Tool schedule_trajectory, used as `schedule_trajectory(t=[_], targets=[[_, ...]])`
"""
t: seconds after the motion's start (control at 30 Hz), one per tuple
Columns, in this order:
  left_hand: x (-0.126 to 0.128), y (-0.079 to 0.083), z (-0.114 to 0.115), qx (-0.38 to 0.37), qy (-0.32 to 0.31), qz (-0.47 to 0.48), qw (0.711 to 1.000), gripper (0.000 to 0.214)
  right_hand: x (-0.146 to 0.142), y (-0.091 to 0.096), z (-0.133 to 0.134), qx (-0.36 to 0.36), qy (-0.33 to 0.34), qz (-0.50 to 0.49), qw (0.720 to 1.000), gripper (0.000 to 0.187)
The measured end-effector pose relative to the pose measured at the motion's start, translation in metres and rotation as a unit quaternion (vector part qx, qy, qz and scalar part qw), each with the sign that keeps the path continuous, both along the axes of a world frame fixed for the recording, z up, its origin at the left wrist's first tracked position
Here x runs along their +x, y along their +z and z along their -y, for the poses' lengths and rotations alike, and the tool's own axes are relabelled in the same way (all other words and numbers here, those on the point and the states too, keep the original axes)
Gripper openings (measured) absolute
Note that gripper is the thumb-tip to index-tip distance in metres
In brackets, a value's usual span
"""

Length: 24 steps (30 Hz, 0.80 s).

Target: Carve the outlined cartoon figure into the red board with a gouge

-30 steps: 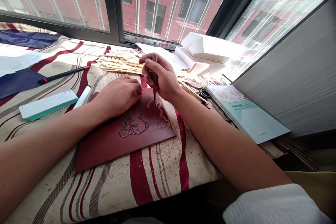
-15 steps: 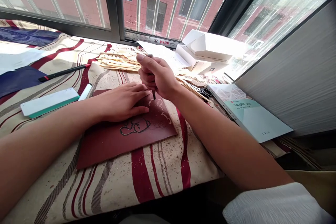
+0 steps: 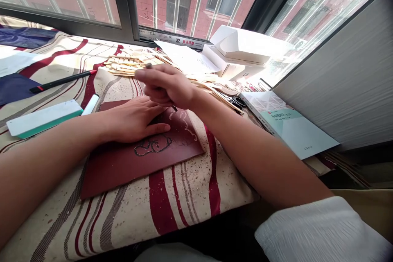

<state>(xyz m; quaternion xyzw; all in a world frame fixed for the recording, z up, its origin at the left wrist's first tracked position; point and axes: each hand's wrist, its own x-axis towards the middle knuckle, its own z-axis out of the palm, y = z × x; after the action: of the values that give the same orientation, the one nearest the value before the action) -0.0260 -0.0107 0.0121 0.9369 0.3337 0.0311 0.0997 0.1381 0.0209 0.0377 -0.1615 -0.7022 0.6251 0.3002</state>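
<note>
A dark red board (image 3: 123, 163) with a carved cartoon outline lies on the striped cloth (image 3: 172, 204). My left hand (image 3: 135, 118) rests flat on the board's upper part, fingers stretched out, pressing it down. My right hand (image 3: 166, 86) is closed round a thin carving tool (image 3: 174, 108), whose tip touches the board's far edge by the pale carved lines. The tool's top end pokes out above my fingers. My right hand is slightly blurred by motion.
A white and green block (image 3: 39, 118), a white marker (image 3: 90, 104) and a black and red pencil (image 3: 61, 81) lie at the left. Thin wood strips (image 3: 129, 65), white boxes (image 3: 245, 49), scissors (image 3: 236, 102) and a booklet (image 3: 291, 127) sit behind and right. Shavings litter the cloth.
My right hand has tilted over to the left with the tool, its tip staying at the board's far edge. My left hand has spread flatter over the carved figure.
</note>
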Motion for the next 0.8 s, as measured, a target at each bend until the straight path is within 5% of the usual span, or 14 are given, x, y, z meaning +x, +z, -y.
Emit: schedule_trajectory(t=[0.17,0.27,0.47,0.63,0.8], targets=[[0.003,0.001,0.002,-0.014,0.01,-0.001,1.0,0.075,-0.024,-0.003,0.005,0.142,-0.185,0.105,0.967,0.052],[0.005,0.003,0.003,-0.017,0.022,-0.021,0.999,0.08,-0.026,-0.005,0.004,0.131,-0.242,0.086,0.958,0.051],[0.006,0.004,0.001,-0.031,-0.001,0.0,1.0,0.078,-0.003,-0.001,0.005,0.031,-0.01,0.053,0.998,0.055],[0.006,0.003,0.001,-0.006,0.042,-0.065,0.997,0.09,0.016,0.007,-0.009,-0.132,0.032,0.005,0.991,0.055],[0.008,0.006,0.004,-0.009,0.029,-0.061,0.998,0.086,0.01,0.007,-0.005,-0.114,0.038,0.018,0.993,0.054]])
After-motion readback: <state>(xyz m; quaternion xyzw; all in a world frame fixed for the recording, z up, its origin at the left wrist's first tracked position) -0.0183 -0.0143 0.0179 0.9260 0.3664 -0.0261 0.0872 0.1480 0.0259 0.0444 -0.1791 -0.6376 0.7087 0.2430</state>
